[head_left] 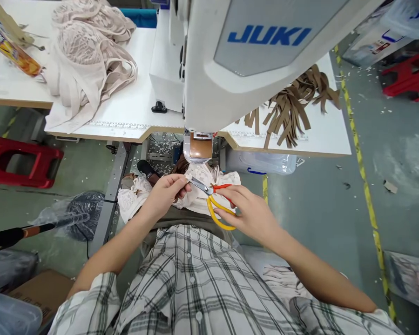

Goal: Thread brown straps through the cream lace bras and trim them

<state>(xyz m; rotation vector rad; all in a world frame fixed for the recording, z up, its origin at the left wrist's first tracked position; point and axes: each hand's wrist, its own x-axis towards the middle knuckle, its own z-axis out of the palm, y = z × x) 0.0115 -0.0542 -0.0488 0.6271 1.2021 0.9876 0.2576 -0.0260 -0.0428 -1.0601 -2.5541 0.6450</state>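
Note:
In my right hand (249, 211) is a pair of scissors (209, 190) with one red and one yellow handle. Their blades point left, to the fingertips of my left hand (169, 190). Those fingers pinch a small pale edge of fabric (188, 177) right at the blade tips. Whether the blades are closed fully I cannot tell. Cream lace garments (202, 179) lie across my lap beneath both hands. Just beyond them is the needle area of a white JUKI sewing machine (202, 83).
A heap of cream lace garments (87, 60) lies on the left of the white table (143, 79). Brown fabric strips (289, 111) hang over its right edge. Red stools (21, 160) and plastic bins (261, 160) stand around. A bottle (14, 44) lies at far left.

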